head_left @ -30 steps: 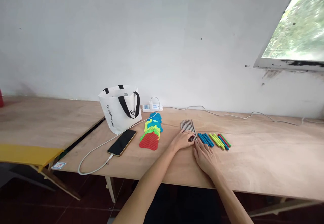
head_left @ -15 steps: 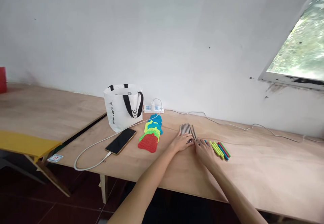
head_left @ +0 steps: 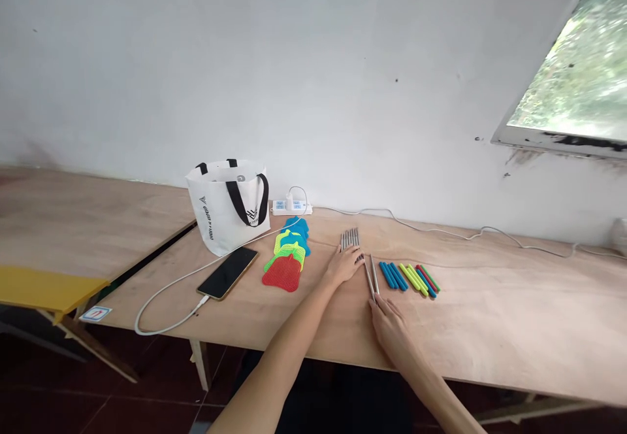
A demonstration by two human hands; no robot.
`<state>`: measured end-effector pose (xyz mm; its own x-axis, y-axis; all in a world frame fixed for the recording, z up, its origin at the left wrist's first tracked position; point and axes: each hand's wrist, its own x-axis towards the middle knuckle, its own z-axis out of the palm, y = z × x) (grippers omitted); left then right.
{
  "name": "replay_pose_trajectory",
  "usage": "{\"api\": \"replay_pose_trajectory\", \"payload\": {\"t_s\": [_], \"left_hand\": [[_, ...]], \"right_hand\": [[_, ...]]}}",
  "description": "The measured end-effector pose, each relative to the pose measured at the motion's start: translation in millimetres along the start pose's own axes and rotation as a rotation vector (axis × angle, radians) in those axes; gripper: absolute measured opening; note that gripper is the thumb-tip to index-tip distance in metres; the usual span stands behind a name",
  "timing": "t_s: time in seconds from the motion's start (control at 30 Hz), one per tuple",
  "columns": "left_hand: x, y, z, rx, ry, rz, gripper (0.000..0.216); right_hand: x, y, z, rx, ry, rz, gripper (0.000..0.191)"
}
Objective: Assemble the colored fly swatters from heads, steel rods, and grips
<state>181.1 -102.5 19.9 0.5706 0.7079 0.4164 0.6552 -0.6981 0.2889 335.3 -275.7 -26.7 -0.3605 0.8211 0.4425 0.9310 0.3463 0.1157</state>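
"Just left of the blue sticks (head_left: 398,277), what is held?"
"Two metal rods (head_left: 375,276), their near ends pinched close in the grip of the right hand (head_left: 390,328)."
"What could go wrong?"
"If that grip slackens, such slim rods might roll, perhaps into the blue sticks."
"How do they point?"
"Long axes nearly parallel, running away from that hand, far ends leaning a little left."
"And the left hand (head_left: 345,264)?"
"Farther left of the blue sticks, curled over a row of rods (head_left: 349,238); how firm its grip is, I can't tell."
"Beyond?"
"A red mesh piece (head_left: 283,273), well left of the blue sticks on the bench (head_left: 509,310)."
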Motion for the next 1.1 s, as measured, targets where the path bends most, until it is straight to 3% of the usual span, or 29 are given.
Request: {"api": "replay_pose_trajectory", "payload": {"t_s": [0.13,0.33,0.67,0.9,1.1], "left_hand": [[0.1,2.6,0.9,0.045,0.033,-0.044,0.026],[-9.2,4.0,3.6,0.100,0.068,-0.153,0.026],[-54.4,-32.8,-36.3,0.145,0.036,-0.123,0.022],[-53.3,-42.0,-41.7,0.122,0.045,-0.095,0.017],[-49.6,-48.0,-42.5,0.108,0.078,-0.094,0.015]], "right_hand": [[-28.4,-1.3,-14.4,0.193,0.100,0.050,0.037],[-7.9,16.5,-34.2,0.357,0.139,0.207,0.036],[10.6,-20.0,-18.9,0.227,0.190,0.184,0.032],[25.8,-25.6,-29.4,-0.033,0.129,0.259,0.033],[28.7,-24.8,-21.9,0.019,0.132,0.248,0.034]]}}
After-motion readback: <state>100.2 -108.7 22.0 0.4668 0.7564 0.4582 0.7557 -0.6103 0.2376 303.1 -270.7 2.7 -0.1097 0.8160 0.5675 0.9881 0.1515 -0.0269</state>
